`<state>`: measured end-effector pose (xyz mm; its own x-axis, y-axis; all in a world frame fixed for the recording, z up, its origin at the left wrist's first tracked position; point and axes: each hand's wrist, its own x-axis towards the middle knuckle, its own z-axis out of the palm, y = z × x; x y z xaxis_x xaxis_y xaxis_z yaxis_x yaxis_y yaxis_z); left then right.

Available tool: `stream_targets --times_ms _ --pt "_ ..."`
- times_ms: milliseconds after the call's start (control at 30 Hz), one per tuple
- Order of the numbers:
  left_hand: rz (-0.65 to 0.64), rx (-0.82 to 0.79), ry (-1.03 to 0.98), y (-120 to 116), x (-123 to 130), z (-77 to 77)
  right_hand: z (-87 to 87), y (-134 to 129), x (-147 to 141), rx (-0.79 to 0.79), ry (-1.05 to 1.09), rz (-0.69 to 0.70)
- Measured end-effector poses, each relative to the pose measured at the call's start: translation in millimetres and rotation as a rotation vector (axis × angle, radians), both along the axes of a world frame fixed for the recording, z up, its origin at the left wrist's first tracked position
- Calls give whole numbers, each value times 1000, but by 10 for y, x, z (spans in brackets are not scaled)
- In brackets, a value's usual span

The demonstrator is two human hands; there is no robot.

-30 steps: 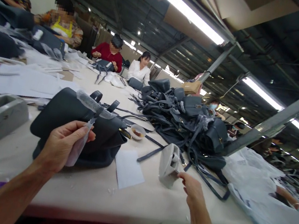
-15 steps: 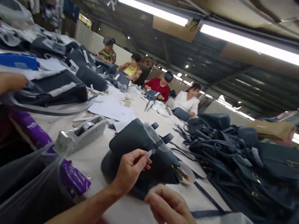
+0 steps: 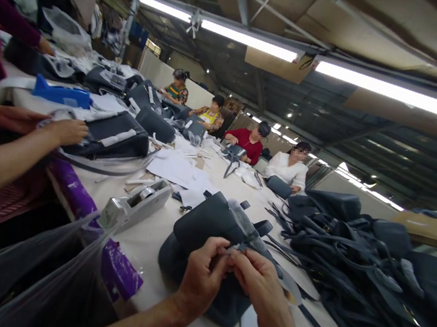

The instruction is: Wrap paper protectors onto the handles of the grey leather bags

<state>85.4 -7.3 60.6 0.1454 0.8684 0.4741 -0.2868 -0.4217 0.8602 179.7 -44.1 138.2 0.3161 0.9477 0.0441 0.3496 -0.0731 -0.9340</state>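
Note:
A dark blue-grey handbag (image 3: 200, 219) leans on the table in front of me, with straps trailing off to its right. Clear plastic film (image 3: 243, 220) is wrapped around a strap or handle part on its top side. My left hand (image 3: 203, 273) is closed in a pinch on the end of this film, at the bag's front. Meeting it fingertip to fingertip, my right hand (image 3: 261, 281) pinches the same small bit. My fingers partly hide what lies between them, and both hands cover the bag's lower right part.
A grey tape dispenser (image 3: 137, 206) stands left of the bag, behind a purple plastic package (image 3: 121, 270) at the table edge. Dark bags and straps (image 3: 377, 270) pile up on the right. White paper sheets (image 3: 179, 168) lie beyond. A co-worker's hands (image 3: 66, 131) handle another bag.
My right hand has moved up and in to join the left at the film, closing its fingers there. The view has swung left, showing more of the co-workers on that side.

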Motion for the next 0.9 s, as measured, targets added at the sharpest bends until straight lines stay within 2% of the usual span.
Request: stream_targets --times_ms 67,200,300,333,400,533,600,700,900 --pt "61 77 28 4 14 -59 -9 25 20 -23 -30 -18" --pt "249 432 110 59 -6 -136 17 47 33 -83 -132 -25" --pt "255 576 152 100 -64 -105 63 38 9 -110 -167 -8" --pt "231 559 150 104 -87 -77 79 33 0 -118 -156 0" --pt "157 423 130 97 -135 -4 105 18 -12 -135 -102 16" --pt "-110 -47 54 63 -217 137 113 -33 9 -184 67 69" --pt "-219 -209 23 63 -243 181 91 -60 35 -213 138 96" --pt "-263 -280 27 79 -266 216 47 -81 73 -225 168 103" --pt "-213 -223 72 88 -322 287 3 -82 149 -246 141 85"
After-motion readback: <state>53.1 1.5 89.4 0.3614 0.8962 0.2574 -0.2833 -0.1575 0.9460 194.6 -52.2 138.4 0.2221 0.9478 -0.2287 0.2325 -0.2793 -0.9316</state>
